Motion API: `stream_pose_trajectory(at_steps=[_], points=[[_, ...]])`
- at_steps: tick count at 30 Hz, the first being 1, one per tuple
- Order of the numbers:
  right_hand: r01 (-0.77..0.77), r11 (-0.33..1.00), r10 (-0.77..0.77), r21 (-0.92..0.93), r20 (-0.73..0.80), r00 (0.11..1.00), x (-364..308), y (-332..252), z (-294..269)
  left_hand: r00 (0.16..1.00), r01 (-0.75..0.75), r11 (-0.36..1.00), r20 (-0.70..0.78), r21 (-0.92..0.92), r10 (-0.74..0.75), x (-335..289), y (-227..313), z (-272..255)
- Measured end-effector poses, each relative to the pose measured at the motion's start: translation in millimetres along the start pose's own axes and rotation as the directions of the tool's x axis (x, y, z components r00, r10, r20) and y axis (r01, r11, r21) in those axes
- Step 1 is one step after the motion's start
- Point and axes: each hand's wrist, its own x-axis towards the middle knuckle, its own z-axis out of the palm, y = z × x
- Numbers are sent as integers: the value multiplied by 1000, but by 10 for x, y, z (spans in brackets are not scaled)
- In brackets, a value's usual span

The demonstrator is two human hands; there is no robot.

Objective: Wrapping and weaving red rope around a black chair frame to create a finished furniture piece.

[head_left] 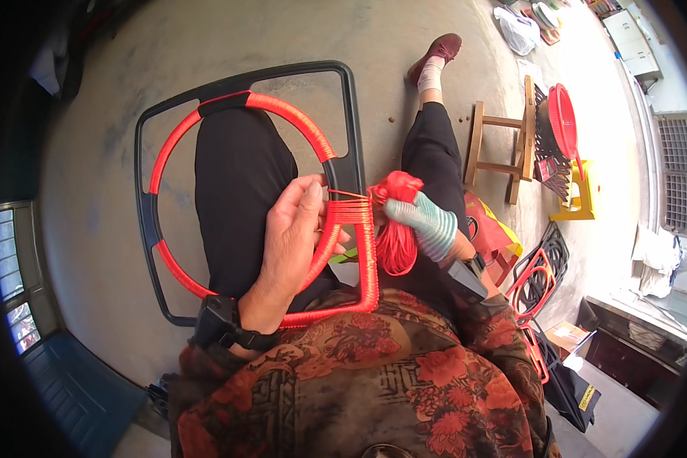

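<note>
A black square frame with a ring inside it (349,114) rests across my lap. Red cord is wound tightly round much of the ring and round the near right corner (369,267). My left hand (294,221), bare, grips the ring's right side, with its fingers passing behind and the thumb on top. Just right of the frame, my right hand (424,223), in a striped pale green glove, is closed on a hanging bundle of red cord (397,248). A strand runs from the bundle across the ring and the frame's right bar, above several wound turns.
A wooden stool (500,145) lies on its side at the right, near a red plastic basket (562,122) and a yellow stool (584,195). More black and red frames (538,278) lean lower right. A red and yellow bag (488,237) stands beside my right leg.
</note>
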Motion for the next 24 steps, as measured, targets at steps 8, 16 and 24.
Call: stream_pose_trajectory(at_steps=[8, 16, 24], points=[[195, 582, -58, 789, -199, 978, 10, -40, 282, 991, 109, 994, 79, -30, -107, 32, -75, -131], [214, 652, 30, 727, -306, 951, -35, 199, -243, 989, 78, 997, 127, -20, -75, 20, -54, -146], [-458, 397, -187, -795, -558, 808, -133, -220, -512, 991, 75, 994, 108, 76, -83, 14, -135, -152]])
